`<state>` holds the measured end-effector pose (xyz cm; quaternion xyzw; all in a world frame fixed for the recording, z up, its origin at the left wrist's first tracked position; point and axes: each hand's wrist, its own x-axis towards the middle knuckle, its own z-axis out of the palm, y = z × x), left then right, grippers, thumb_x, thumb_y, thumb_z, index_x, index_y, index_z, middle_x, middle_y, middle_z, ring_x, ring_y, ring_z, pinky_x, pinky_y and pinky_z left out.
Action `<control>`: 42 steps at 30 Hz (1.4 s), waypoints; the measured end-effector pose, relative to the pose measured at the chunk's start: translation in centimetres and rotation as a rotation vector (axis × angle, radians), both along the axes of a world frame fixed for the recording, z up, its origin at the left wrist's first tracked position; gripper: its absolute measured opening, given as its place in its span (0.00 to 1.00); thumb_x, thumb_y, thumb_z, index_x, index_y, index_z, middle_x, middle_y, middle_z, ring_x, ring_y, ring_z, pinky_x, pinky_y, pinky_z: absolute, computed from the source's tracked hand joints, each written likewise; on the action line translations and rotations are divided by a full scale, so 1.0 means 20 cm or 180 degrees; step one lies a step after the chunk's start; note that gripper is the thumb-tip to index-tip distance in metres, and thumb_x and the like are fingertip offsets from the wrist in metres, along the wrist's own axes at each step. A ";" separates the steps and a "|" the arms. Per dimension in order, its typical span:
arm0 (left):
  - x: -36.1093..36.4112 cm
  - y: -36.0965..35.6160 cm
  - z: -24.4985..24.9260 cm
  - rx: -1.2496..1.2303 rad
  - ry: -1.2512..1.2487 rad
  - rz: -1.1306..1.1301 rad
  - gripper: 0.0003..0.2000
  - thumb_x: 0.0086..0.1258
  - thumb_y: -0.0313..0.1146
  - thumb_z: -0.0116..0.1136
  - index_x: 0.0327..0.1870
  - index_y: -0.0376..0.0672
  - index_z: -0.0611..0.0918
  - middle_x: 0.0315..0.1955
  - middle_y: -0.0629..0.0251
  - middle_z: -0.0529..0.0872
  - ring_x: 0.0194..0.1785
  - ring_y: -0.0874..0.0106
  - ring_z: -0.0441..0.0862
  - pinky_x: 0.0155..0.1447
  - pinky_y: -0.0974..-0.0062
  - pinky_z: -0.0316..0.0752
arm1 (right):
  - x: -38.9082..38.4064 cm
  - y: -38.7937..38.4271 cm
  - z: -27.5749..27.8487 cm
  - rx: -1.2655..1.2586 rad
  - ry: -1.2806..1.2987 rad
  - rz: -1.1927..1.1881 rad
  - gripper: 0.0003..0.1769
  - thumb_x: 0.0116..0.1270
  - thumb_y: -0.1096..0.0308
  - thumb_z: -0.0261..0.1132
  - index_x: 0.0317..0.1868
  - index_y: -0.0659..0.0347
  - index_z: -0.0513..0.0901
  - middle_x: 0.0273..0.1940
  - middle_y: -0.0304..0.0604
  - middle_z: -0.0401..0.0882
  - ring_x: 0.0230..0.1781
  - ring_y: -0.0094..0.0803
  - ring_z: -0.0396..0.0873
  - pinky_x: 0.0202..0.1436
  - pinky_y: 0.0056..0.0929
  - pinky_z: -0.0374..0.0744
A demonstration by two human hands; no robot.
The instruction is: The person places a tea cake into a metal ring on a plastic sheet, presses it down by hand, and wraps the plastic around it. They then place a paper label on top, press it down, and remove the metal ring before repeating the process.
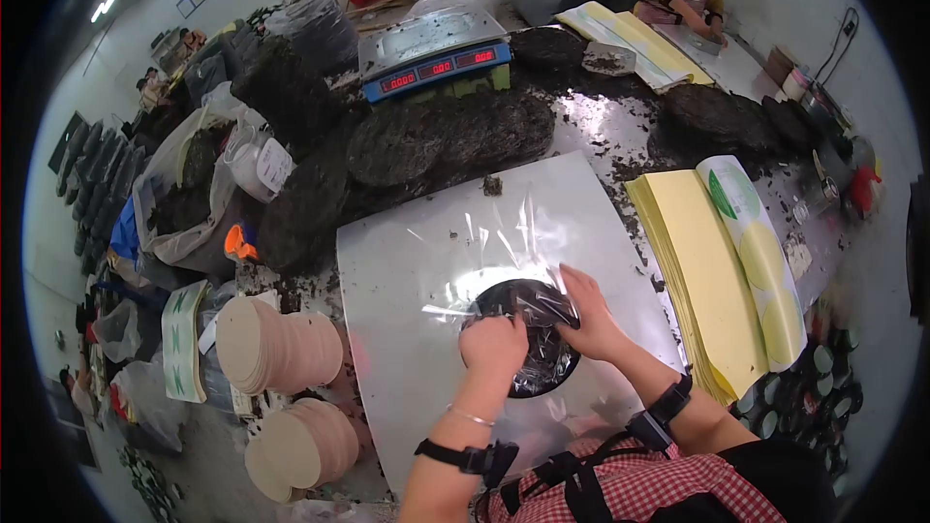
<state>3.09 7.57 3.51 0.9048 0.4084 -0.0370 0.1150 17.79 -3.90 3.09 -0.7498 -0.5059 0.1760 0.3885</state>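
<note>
Dark disc [536, 384], lower centre, probably crumbles, so cup its edge; slippery film [548, 304]. Left hand [495, 345] grip's bunched on film; right hand [589, 320] half-curled, can't tell if pinching.

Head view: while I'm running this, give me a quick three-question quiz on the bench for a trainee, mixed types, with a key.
1. True or false: the left hand and right hand are both at the dark round item.
2. Just to the right of the pale board lie:
A) beige discs
B) yellow sheets
C) an orange item
3. Fill in: the digits on the scale are lit in ____.

Key: 1 true; 2 B; 3 red.
</note>
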 end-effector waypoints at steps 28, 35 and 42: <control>-0.18 -0.01 0.03 -0.0185 -0.1348 -0.1416 0.26 0.57 0.20 0.61 0.61 0.32 0.77 0.63 0.48 0.80 0.72 0.55 0.74 0.80 0.57 0.64 | -0.16 0.03 0.02 -0.0381 -0.1235 0.1239 0.29 0.62 0.69 0.65 0.62 0.73 0.73 0.72 0.62 0.69 0.74 0.53 0.69 0.77 0.41 0.70; -0.17 -0.11 0.06 0.0000 -0.1064 -0.1196 0.35 0.67 0.33 0.58 0.76 0.33 0.66 0.76 0.47 0.67 0.79 0.58 0.65 0.82 0.59 0.56 | -0.17 -0.09 0.10 -0.0601 -0.1108 0.1241 0.34 0.62 0.65 0.64 0.67 0.73 0.72 0.71 0.63 0.71 0.76 0.52 0.67 0.79 0.43 0.66; -0.15 -0.11 0.08 -0.0210 -0.1002 -0.1211 0.33 0.68 0.39 0.61 0.73 0.33 0.71 0.73 0.52 0.73 0.77 0.59 0.68 0.82 0.58 0.56 | -0.21 0.06 -0.01 -0.0580 -0.1152 0.0522 0.08 0.56 0.69 0.65 0.36 0.60 0.85 0.43 0.45 0.82 0.50 0.42 0.81 0.55 0.39 0.79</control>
